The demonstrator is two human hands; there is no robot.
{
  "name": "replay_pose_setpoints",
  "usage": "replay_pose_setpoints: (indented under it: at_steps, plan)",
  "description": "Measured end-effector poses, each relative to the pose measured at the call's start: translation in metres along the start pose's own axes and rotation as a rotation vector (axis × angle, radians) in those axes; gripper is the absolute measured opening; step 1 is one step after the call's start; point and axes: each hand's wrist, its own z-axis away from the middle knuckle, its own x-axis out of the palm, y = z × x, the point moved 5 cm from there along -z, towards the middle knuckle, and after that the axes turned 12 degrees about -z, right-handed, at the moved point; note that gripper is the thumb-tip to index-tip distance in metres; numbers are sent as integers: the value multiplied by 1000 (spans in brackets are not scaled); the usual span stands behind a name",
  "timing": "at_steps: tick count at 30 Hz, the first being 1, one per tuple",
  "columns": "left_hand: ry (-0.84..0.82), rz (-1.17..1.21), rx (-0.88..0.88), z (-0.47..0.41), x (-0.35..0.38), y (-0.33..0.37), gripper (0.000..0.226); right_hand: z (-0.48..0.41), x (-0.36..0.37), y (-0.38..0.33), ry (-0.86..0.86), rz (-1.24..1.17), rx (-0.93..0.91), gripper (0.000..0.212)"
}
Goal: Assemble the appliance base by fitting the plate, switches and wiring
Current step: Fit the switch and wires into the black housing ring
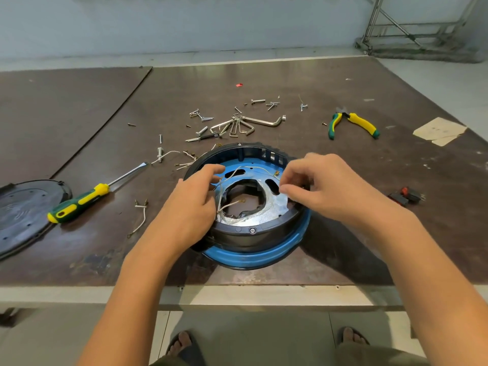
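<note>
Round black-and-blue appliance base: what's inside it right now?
A silvery metal plate with a ragged central hole lies inside, thin white wires looping over it. The left hand and right hand cover its sides; whatever their fingers hold is hidden.

Left hand (pixel 192 204) and right hand (pixel 324 186) reach inside base (pixel 253 256).

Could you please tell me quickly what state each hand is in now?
Left hand: holds the white wire.
Right hand: fingers curled over the metal plate; a hold cannot be told.
</note>
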Motion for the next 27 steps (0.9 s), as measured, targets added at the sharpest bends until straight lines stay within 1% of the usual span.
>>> replay_pose_setpoints:
  at_steps: [1, 2, 3, 4, 5, 7, 9, 11, 14, 15, 17, 18, 19, 20, 21, 22, 24, 25, 27]
  plan:
    - [2, -1, 12, -2, 1, -1, 50, 0, -4, 3, 68, 20, -40, 5]
    - [5, -6, 22, -3, 1, -3, 48, -1, -5, 7, 103, 45, -51, 13]
    - [12, -11, 30, -4, 1, -4, 47, -2, -4, 14, 94, 66, -25, 23]
    - [23, -10, 39, -5, 1, -5, 47, -2, -2, 21, 58, 69, 28, 31]
    - [42, -3, 51, -6, 1, -5, 46, -2, 1, 27, 14, 48, 84, 34]
    - [113, 9, 98, -6, -1, -5, 43, -1, 5, 34, -40, -24, 137, 29]
    - [201, 0, 159, -6, -5, -5, 38, 1, 0, 34, -45, -55, 113, 30]
    - [283, -13, 169, -8, -10, -8, 32, 4, -8, 31, -65, -79, 83, 42]
    - [438, -77, 66, -10, -17, -16, 19, 13, -18, 32, -157, -95, 71, 55]
    - [462, -90, 18, -10, -19, -18, 18, 16, -19, 34, -182, -77, 72, 56]
    - [479, -97, -46, -8, -25, -14, 18, 18, -17, 37, -183, -15, 70, 46]
    - [486, -100, -33, -5, -28, -6, 18, 18, -15, 37, -154, 1, 64, 41]
    - [481, -105, 20, -2, -31, 6, 18, 18, -13, 37, -113, 11, 50, 39]
    - [446, -104, 98, 1, -31, 23, 20, 18, -11, 35, -67, 32, 27, 39]
    - [372, -95, 178, 5, -28, 41, 24, 18, -10, 34, -27, 62, -5, 40]
    - [260, -92, 238, 8, -20, 60, 30, 19, -9, 32, -1, 77, -35, 41]
    - [23, -140, 287, 15, 3, 86, 43, 20, -2, 27, 4, 18, -73, 39]
    - [-63, -192, 297, 18, 13, 94, 48, 21, 4, 24, -5, -27, -91, 37]
    - [-147, -306, 302, 19, 26, 96, 53, 24, 16, 17, -12, -60, -128, 34]
